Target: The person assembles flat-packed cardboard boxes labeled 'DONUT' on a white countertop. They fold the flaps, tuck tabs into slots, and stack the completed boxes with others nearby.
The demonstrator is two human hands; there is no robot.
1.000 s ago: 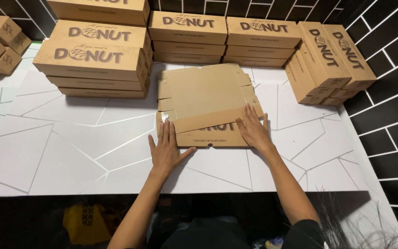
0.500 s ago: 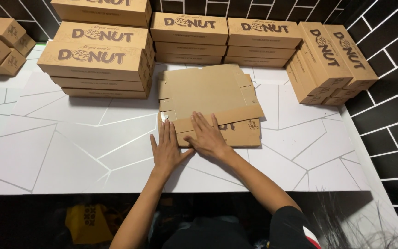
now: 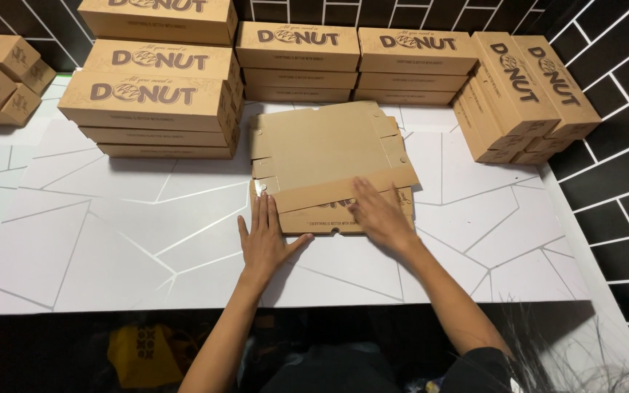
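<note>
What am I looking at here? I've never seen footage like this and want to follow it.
The one view comes from a camera worn on a person's head, looking down at their own bare hands; there is no machine. On the white table lies a flat cardboard blank, partly folded. The left hand lies flat at its near left corner, half on the table. The right hand presses flat on the folded front flap. Neither hand grips anything. Behind and to both sides stand stacks of finished brown boxes.
</note>
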